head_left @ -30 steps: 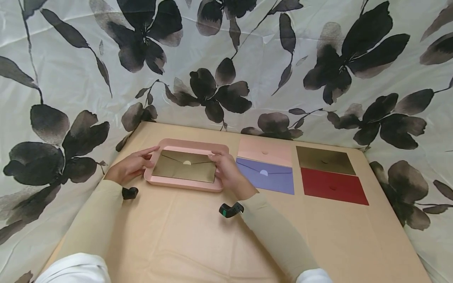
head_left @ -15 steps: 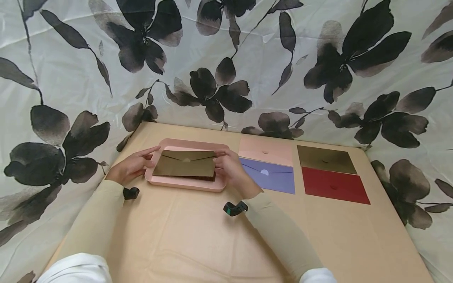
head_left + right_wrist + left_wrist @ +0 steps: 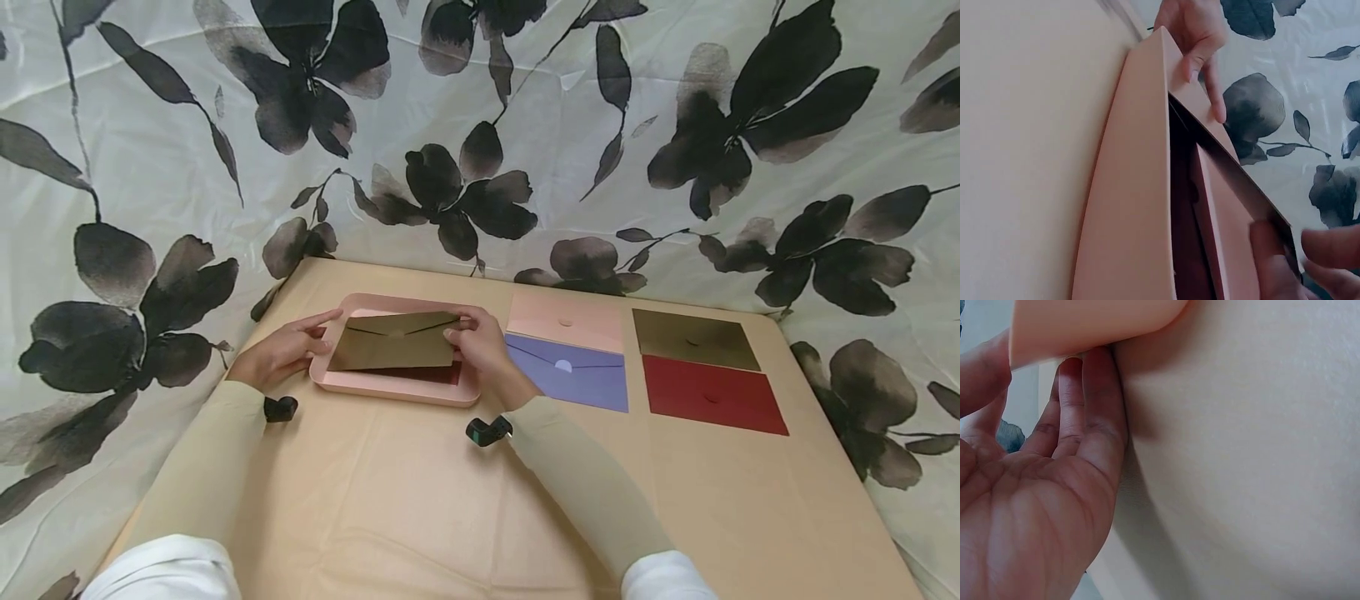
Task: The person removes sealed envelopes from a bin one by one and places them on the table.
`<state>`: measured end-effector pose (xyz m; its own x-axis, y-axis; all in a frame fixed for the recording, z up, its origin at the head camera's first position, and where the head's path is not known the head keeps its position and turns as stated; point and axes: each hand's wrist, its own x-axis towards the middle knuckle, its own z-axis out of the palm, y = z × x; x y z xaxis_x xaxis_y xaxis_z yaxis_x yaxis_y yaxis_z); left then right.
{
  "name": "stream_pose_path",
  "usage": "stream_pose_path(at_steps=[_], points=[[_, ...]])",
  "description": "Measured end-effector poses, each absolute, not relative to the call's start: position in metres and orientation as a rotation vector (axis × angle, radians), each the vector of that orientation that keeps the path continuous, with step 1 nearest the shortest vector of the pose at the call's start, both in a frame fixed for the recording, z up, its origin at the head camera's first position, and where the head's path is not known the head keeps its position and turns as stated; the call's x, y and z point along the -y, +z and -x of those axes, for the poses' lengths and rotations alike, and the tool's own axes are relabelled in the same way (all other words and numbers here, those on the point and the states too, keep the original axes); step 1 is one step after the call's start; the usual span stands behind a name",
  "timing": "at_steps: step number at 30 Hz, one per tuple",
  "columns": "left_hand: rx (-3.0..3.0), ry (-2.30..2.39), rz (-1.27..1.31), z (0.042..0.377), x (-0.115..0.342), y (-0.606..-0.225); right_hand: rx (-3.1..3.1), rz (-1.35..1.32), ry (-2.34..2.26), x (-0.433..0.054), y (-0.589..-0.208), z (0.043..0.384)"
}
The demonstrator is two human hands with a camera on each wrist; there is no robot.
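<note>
In the head view, a pink tray (image 3: 390, 393) stands at the back left of the table. My left hand (image 3: 279, 354) holds its left edge; in the left wrist view, the fingers (image 3: 1100, 412) press against the tray's outer wall (image 3: 1085, 325) from below, with the thumb near its edge. My right hand (image 3: 486, 346) pinches the right edge of a gold envelope (image 3: 393, 343), which is tilted up inside the tray. Below it shows a strip of a dark red envelope (image 3: 438, 375) lying in the tray. The right wrist view shows a gap between the raised envelope (image 3: 1241, 169) and the tray wall (image 3: 1129, 162).
Right of the tray lie a pale pink envelope (image 3: 564, 318) and a lavender envelope (image 3: 570, 377). Farther right, another gold envelope (image 3: 693, 337) lies above a red envelope (image 3: 712, 398). A floral curtain (image 3: 480, 125) hangs behind the table (image 3: 420, 500).
The right hand has lifted the gold envelope's near and right side from the tray, uncovering the dark red envelope beneath. The left hand has stayed on the tray's edge.
</note>
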<state>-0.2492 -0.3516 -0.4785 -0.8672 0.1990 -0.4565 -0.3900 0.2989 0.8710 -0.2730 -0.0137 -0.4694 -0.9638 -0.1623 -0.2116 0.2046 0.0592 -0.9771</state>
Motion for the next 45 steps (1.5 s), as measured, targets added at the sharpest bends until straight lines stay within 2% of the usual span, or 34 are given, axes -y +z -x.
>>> stream_pose_path(at_steps=[11,21,45], points=[[-2.084,1.585,0.159,0.25,0.351,-0.482,-2.224,-0.064,-2.041,0.018,-0.476,0.27],[-2.049,1.617,0.111,0.25,0.354,-0.483,-2.192,-0.172,-2.087,0.002,-0.475,0.272],[-2.04,1.648,0.098,0.251,0.351,-0.483,-2.195,-0.224,-2.02,-0.051,-0.47,0.268]])
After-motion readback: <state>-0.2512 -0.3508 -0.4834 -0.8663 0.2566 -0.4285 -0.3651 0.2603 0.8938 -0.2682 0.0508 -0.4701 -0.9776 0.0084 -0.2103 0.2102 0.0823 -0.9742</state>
